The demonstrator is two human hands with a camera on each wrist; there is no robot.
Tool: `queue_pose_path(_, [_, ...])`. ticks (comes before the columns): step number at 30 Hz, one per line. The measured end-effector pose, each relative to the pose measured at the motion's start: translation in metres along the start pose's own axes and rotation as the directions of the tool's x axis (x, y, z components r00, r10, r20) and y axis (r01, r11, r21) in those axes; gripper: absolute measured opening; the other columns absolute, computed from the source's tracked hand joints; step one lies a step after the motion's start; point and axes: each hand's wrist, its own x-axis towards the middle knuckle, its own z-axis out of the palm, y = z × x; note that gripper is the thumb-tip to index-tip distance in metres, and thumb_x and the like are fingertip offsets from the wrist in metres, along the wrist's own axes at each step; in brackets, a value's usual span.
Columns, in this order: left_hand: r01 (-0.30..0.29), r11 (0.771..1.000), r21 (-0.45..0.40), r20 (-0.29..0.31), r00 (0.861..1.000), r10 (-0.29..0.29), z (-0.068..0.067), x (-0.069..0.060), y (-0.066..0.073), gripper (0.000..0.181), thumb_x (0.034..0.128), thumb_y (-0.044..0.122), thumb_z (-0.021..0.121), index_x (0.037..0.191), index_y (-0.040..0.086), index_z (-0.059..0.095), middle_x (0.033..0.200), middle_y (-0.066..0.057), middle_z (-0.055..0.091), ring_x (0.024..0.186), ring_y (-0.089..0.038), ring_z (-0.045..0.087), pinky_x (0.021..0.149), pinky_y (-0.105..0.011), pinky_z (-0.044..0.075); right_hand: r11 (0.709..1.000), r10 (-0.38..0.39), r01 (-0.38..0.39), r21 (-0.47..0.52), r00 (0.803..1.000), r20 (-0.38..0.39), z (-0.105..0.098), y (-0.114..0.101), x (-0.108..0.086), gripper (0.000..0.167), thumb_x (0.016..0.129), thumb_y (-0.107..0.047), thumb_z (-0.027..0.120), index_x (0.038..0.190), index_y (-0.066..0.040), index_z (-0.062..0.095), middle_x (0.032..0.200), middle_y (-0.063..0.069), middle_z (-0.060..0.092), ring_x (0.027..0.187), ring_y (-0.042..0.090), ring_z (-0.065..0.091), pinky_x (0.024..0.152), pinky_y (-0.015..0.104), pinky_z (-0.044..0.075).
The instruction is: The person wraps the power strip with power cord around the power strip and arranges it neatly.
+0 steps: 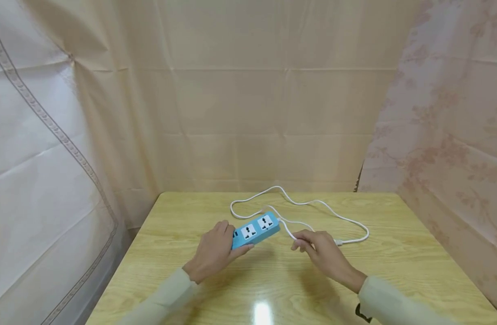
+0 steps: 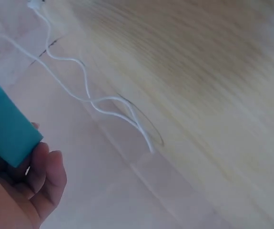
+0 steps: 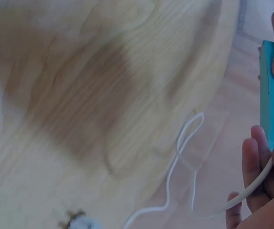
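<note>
Around the blue power strip (image 1: 256,229), its own white cord (image 1: 301,204) is the main clutter: one long loop lies beyond the strip and swings out to its right, and an inner run crosses just behind it before passing out of sight at the right hand. A white plug (image 1: 338,242) sits to the right of the strip, just past that hand, partly hidden by it. The strip itself is raised over the table and tilted, its cord end higher, with two white sockets facing up.

Left hand (image 1: 217,246) grips the strip's left end, thumb along the near side and fingers round the far one, covering part of the dark ports there. Right hand (image 1: 325,253), to the right of the strip, pinches the cord between thumb and fingers, near where it leaves the casing.

Below the strip is a pale wooden table (image 1: 394,271), with a bright reflection on the near side. Beyond it hangs a creased beige curtain (image 1: 260,104); white cloth (image 1: 37,180) drapes to its left, flowered pinkish cloth (image 1: 447,135) to its right.
</note>
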Motion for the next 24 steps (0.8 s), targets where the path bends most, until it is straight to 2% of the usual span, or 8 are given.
queue_pose_path(3, [0.058,0.994,-0.097,0.032,0.998,-0.056,0.0,-0.001,0.004,0.07,0.0933,0.074,0.054,0.095,0.005,0.064,0.08,0.003,0.043,0.064,-0.008,0.039,0.047,-0.021,0.035,0.997,0.016,-0.015,0.081,1.0,-0.002,0.003,-0.002,0.0,0.016,0.101,-0.006,0.063,0.112,-0.012,0.073,0.09,-0.011,0.074,0.072,0.009,0.067,0.063,0.028,0.053])
queue_pose_path(7, [0.117,0.961,-0.249,0.075,0.992,-0.101,-0.002,-0.001,0.008,0.071,0.0945,0.072,0.054,0.101,0.002,0.066,0.082,0.004,0.047,0.064,-0.008,0.043,0.051,-0.022,0.04,0.988,0.036,-0.035,0.15,0.999,-0.009,0.007,-0.004,0.001,0.016,0.102,-0.008,0.063,0.112,-0.015,0.072,0.091,-0.009,0.074,0.073,0.012,0.068,0.063,0.027,0.052])
queue_pose_path(11, [0.137,0.894,-0.427,0.104,0.989,-0.102,-0.005,0.002,0.011,0.062,0.0962,0.065,0.059,0.106,0.004,0.064,0.088,0.003,0.053,0.069,-0.009,0.049,0.057,-0.025,0.044,0.98,0.047,-0.05,0.192,0.999,0.017,0.011,-0.006,0.003,0.015,0.104,-0.017,0.062,0.101,-0.023,0.075,0.091,-0.011,0.074,0.075,0.012,0.068,0.066,0.029,0.054])
queue_pose_path(14, [0.147,0.831,-0.537,0.147,0.986,-0.079,-0.006,0.004,0.014,0.058,0.0972,0.062,0.06,0.11,0.005,0.063,0.093,0.001,0.055,0.073,-0.011,0.053,0.06,-0.027,0.047,0.974,0.023,-0.031,0.223,0.999,0.041,0.015,-0.007,0.005,0.02,0.105,-0.019,0.06,0.093,-0.022,0.077,0.096,-0.008,0.076,0.076,0.012,0.069,0.069,0.029,0.055])
queue_pose_path(17, [0.17,0.778,-0.605,0.192,0.979,-0.064,-0.006,0.004,0.017,0.06,0.0976,0.061,0.06,0.117,0.004,0.063,0.097,0.0,0.056,0.077,-0.013,0.054,0.064,-0.029,0.049,0.965,-0.024,0.011,0.263,0.999,0.048,0.018,-0.009,0.005,0.022,0.104,-0.015,0.06,0.089,-0.017,0.076,0.104,-0.002,0.077,0.079,0.013,0.071,0.071,0.029,0.057])
queue_pose_path(22, [0.173,0.722,-0.67,0.203,0.978,-0.046,-0.007,0.002,0.019,0.056,0.0995,0.055,0.061,0.123,0.004,0.063,0.104,-0.002,0.06,0.084,-0.014,0.057,0.07,-0.031,0.05,0.955,-0.071,0.059,0.29,0.997,0.032,0.02,-0.012,0.005,0.018,0.102,-0.011,0.062,0.091,-0.017,0.075,0.109,0.002,0.076,0.083,0.016,0.072,0.072,0.029,0.058])
queue_pose_path(24, [0.165,0.687,-0.708,0.215,0.977,-0.014,-0.007,0.001,0.018,0.051,0.1018,0.049,0.061,0.126,0.004,0.062,0.107,-0.003,0.061,0.087,-0.015,0.058,0.073,-0.031,0.052,0.953,-0.074,0.06,0.296,0.997,0.036,0.02,-0.012,0.005,0.016,0.101,-0.012,0.063,0.093,-0.017,0.076,0.11,0.003,0.076,0.084,0.016,0.073,0.073,0.029,0.058])
